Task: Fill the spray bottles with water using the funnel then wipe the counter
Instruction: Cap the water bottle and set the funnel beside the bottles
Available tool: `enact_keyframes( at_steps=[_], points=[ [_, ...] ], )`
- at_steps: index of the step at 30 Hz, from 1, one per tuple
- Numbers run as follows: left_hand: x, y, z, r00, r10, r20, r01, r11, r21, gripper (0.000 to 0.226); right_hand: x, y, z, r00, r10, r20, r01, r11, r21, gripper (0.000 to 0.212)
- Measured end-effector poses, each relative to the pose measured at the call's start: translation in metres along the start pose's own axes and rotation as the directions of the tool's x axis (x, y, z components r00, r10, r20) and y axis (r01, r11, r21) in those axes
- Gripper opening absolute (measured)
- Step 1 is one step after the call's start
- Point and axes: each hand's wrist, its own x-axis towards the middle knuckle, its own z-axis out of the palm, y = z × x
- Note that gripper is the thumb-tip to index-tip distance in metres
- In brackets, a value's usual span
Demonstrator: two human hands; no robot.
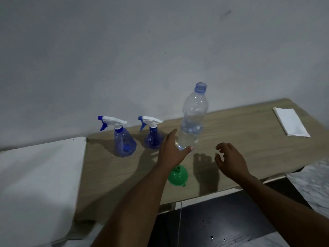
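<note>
Filling step: my left hand (170, 152) clamps the uncapped water bottle (193, 118) mid-frame; right hand (230, 162) empty, fingers (222, 145) loosely apart. Next, unscrew a spray bottle (124, 141) and seat the funnel (178, 175).

Funnel (178, 175) before water bottle (193, 118) — spray bottles (124, 142) left

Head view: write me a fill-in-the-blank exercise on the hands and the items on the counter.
1. The left hand holds the water bottle near its ___.
2. The water bottle's neck carries no ___.
3. The funnel lying on the counter is ___ in colour.
4. The right hand, fingers loosely curled, holds ___.
Missing words: base; cap; green; nothing.
</note>
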Motion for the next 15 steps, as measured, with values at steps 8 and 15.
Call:
enact_keyframes(
  at_steps=[8,15],
  points=[
    [0.028,0.051,0.049,0.975,-0.113,-0.189,0.096,0.991,-0.098,0.104,0.017,0.11,-0.01,0.914,0.093,0.395,-0.017,0.981,-0.193,0.042],
    [0.033,0.063,0.079,0.957,-0.126,-0.26,0.123,0.992,-0.027,0.085,0.034,0.156,-0.015,0.895,-0.057,0.442,0.145,0.975,-0.167,0.038]
  ],
)
